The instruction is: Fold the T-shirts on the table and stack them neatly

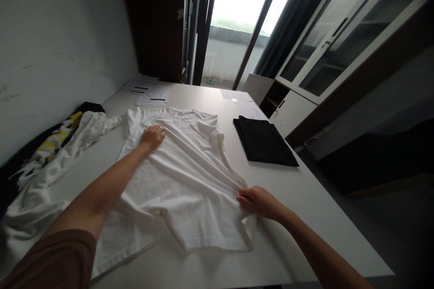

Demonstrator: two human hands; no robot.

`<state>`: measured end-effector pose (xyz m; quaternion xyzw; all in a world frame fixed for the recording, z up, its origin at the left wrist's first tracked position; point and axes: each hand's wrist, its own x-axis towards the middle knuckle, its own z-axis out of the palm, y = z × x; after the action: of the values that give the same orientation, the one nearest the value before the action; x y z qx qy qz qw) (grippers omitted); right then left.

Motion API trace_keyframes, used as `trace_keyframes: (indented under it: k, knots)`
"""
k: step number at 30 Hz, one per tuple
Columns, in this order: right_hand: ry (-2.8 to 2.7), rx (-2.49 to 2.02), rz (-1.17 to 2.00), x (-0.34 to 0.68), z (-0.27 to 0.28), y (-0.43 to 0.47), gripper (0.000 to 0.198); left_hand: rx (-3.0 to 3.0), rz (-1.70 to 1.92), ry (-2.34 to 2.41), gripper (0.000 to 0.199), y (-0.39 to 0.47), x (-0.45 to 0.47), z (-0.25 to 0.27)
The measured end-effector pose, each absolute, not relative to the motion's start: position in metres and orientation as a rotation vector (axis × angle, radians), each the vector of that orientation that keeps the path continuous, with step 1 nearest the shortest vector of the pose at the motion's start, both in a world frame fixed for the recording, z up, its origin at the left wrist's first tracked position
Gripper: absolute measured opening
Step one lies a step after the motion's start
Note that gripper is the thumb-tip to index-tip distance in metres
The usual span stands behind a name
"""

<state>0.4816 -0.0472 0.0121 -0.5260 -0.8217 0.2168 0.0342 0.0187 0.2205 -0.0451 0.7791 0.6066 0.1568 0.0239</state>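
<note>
A white T-shirt [190, 176] lies spread on the white table, its collar end toward the far side and its near hem rumpled. My left hand [153, 137] rests on the shirt's upper left part, fingers laid against the cloth. Slanting folds run from there across to the right side edge. That edge is pinched in my right hand [257, 202], which holds the fabric a little raised from the tabletop. Part of the shirt's lower left is hidden behind my left forearm.
A folded black cloth [266, 142] lies on the table [325, 235] to the right. Crumpled clothes [57, 149] are heaped along the left wall. Paper sheets [152, 93] sit at the far left corner, others at the far right. Beyond stands a glass-doored cabinet [325, 45].
</note>
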Motion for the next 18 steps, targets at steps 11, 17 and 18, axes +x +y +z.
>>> trace_keyframes:
  k: [11, 17, 18]
  knots:
    - [-2.146, -1.487, 0.645, 0.422, 0.004, 0.094, 0.03, 2.556, 0.655, 0.988, 0.031, -0.022, 0.039, -0.011]
    - [-1.944, -1.805, 0.39, 0.39, -0.018, 0.177, 0.048, 2.659, 0.483, 1.015, 0.01, -0.066, -0.009, -0.007]
    - [-1.935, -1.84, 0.401, 0.388, -0.02, 0.186, 0.048, 2.666, 0.441, 1.021, 0.014, -0.07, -0.018, -0.009]
